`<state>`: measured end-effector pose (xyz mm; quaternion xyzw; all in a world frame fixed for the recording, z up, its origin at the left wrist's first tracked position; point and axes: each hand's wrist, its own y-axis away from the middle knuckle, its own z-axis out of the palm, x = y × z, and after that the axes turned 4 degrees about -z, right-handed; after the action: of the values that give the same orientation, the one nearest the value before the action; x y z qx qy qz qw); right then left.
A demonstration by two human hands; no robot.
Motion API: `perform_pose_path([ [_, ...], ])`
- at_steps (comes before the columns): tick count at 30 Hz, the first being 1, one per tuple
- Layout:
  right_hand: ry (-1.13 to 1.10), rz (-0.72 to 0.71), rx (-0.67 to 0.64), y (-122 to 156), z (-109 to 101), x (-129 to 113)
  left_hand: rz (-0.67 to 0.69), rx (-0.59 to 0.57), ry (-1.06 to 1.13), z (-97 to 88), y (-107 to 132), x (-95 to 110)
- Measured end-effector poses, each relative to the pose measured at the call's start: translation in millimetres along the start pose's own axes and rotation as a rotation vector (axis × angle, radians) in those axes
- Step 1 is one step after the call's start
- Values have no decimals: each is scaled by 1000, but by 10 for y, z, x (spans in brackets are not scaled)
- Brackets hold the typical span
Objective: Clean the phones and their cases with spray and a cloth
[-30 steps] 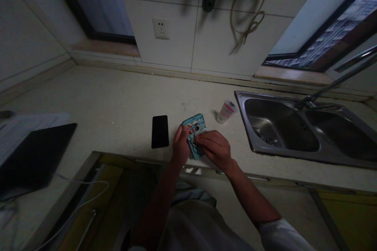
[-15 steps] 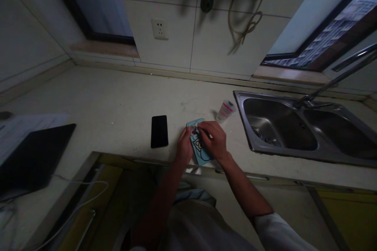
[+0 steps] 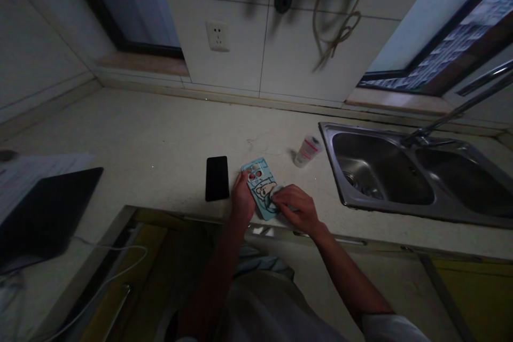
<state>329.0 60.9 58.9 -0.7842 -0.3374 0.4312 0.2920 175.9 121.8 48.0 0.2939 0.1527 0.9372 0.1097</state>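
A light blue phone case [image 3: 257,180] with a cartoon print lies on the pale countertop [image 3: 160,139] near its front edge. My left hand [image 3: 241,200] grips the case's left side, fingers curled round its edge. My right hand [image 3: 298,208] is closed on a small whitish wipe [image 3: 276,192] pressed on the case's lower right part. A black phone [image 3: 217,178] lies flat just left of my left hand.
A small white bottle [image 3: 306,150] lies on its side between the case and the steel double sink [image 3: 404,171]. A dark laptop [image 3: 44,214] with papers and a white cable sits at the left. A wall socket [image 3: 218,36] and hanging hoses are behind.
My right hand has slid with the wipe from the case's top end down to its lower part. The case's upper end and camera cut-out now show. My left hand stays on the case.
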Motion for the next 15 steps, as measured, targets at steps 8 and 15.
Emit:
perform_pose_path([
  [8,-130,660,620,27,-87,250,-31,-18,-12,21,0,9],
  [15,-363,834,592,37,126,374,-76,-40,-24,-34,-23,14],
])
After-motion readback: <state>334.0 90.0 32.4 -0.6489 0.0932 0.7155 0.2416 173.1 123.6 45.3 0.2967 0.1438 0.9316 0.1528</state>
